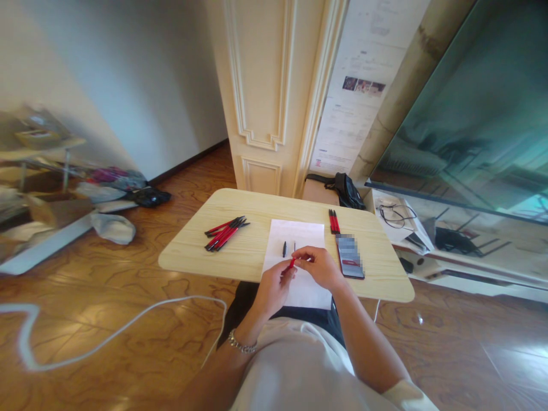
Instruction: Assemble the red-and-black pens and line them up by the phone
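Observation:
Both hands meet over a white sheet of paper (pixel 308 291) on a small wooden table (pixel 244 262). Fingers of my left hand (pixel 275 285) are closed round a red pen barrel (pixel 291 263). From the other side, my right hand (pixel 315 264) pinches at the top of the same barrel; whether it grips the barrel itself or a small part there is hidden by the fingers. Just beyond them on the paper lie a short black pen part (pixel 285 249) and a thin dark refill (pixel 294 246).
A pile of red and black pens (pixel 226 233) lies on the table's left. On the right, a few more pens (pixel 334 221) sit above a phone (pixel 350 257). A white cable (pixel 141 317) runs over the floor. A large screen (pixel 479 114) stands behind at right.

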Motion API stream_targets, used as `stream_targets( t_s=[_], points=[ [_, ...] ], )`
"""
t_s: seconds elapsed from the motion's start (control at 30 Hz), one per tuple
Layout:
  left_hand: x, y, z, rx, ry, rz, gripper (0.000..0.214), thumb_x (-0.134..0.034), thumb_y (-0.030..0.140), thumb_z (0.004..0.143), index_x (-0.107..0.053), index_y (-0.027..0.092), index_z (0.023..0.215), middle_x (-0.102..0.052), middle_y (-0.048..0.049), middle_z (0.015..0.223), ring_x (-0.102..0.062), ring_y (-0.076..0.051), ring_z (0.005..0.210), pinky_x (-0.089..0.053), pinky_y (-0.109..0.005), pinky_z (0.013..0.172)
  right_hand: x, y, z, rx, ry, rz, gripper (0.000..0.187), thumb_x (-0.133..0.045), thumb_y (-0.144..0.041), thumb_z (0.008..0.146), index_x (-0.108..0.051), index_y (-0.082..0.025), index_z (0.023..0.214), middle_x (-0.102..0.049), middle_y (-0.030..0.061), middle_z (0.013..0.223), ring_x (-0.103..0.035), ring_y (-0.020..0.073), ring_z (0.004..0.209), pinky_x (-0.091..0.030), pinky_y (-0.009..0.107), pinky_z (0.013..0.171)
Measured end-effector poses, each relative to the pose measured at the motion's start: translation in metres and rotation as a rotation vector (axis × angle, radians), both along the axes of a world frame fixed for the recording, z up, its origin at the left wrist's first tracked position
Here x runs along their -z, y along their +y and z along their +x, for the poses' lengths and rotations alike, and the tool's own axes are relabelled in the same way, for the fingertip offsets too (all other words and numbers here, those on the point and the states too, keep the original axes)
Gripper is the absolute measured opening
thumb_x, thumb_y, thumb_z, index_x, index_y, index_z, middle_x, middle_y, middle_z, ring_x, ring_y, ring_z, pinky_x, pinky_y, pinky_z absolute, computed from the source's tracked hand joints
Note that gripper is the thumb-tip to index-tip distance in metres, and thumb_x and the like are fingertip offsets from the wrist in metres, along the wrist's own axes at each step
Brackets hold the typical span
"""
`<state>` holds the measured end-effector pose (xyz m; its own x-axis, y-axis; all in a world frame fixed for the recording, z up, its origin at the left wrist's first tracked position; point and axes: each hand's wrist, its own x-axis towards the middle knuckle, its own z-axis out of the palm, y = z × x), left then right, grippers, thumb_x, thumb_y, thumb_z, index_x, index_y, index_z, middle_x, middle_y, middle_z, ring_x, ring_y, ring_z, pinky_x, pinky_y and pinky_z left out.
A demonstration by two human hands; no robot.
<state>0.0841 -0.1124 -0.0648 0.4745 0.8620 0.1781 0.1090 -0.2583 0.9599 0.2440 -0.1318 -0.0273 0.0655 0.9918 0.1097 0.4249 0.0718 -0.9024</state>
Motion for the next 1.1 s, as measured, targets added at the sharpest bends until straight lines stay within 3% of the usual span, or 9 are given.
stream_targets(
  t_s=[0.4, 0.6, 0.7, 0.87, 1.1],
  points=[
    [0.001, 0.000, -0.002, -0.001, -0.017, -0.017, 0.033, -0.049, 0.038, 0.088, -0.062, 0.018, 0.110, -0.069, -0.0073, 0.090, -0.066, -0.018, 0.078, -0.051, -0.028, 0.073, 0.012, 0.011, 0.010, 0.023, 0.016, 0.012, 0.024, -0.060, -0.028, 0.077, -0.066, -0.017, 0.099, -0.069, 0.0050, 0.089, -0.061, 0.0149, 0.077, -0.047, 0.027, 0.069],
    [0.002, 0.000, -0.002, -0.013, -0.018, -0.027, 0.033, -0.050, 0.041, 0.087, -0.064, 0.017, 0.105, -0.069, -0.0071, 0.087, -0.066, -0.018, 0.078, -0.051, -0.027, 0.071, 0.028, 0.034, 0.018, 0.244, -0.380, -0.148, 0.019, -0.057, -0.025, 0.080, -0.069, -0.020, 0.095, -0.070, 0.0054, 0.091, -0.062, 0.0165, 0.086, -0.043, 0.027, 0.078],
    [0.002, 0.000, -0.002, -0.029, -0.025, -0.046, 0.033, -0.051, 0.042, 0.086, -0.064, 0.018, 0.105, -0.069, -0.0070, 0.087, -0.066, -0.018, 0.077, -0.051, -0.027, 0.071, 0.033, 0.043, 0.013, 0.259, -0.542, -0.253, 0.020, -0.056, -0.033, 0.082, -0.070, -0.021, 0.089, -0.070, 0.0071, 0.091, -0.062, 0.0194, 0.090, -0.042, 0.028, 0.078],
    [0.004, 0.001, -0.003, -0.031, -0.040, -0.050, 0.034, -0.050, 0.041, 0.086, -0.064, 0.018, 0.107, -0.069, -0.0076, 0.092, -0.066, -0.018, 0.078, -0.051, -0.027, 0.073, 0.032, 0.054, 0.002, 0.292, -0.697, -0.386, 0.038, -0.056, -0.053, 0.077, -0.070, -0.019, 0.089, -0.069, 0.0141, 0.092, -0.062, 0.0274, 0.091, -0.043, 0.035, 0.075],
    [0.002, 0.002, -0.003, -0.014, -0.027, -0.012, 0.032, -0.049, 0.039, 0.088, -0.063, 0.018, 0.107, -0.068, -0.0067, 0.087, -0.066, -0.018, 0.077, -0.050, -0.028, 0.073, 0.025, 0.063, 0.001, 0.287, -0.789, -0.448, 0.035, -0.051, -0.039, 0.082, -0.066, -0.015, 0.102, -0.066, 0.0192, 0.102, -0.062, 0.0307, 0.095, -0.045, 0.038, 0.074]
  ],
)
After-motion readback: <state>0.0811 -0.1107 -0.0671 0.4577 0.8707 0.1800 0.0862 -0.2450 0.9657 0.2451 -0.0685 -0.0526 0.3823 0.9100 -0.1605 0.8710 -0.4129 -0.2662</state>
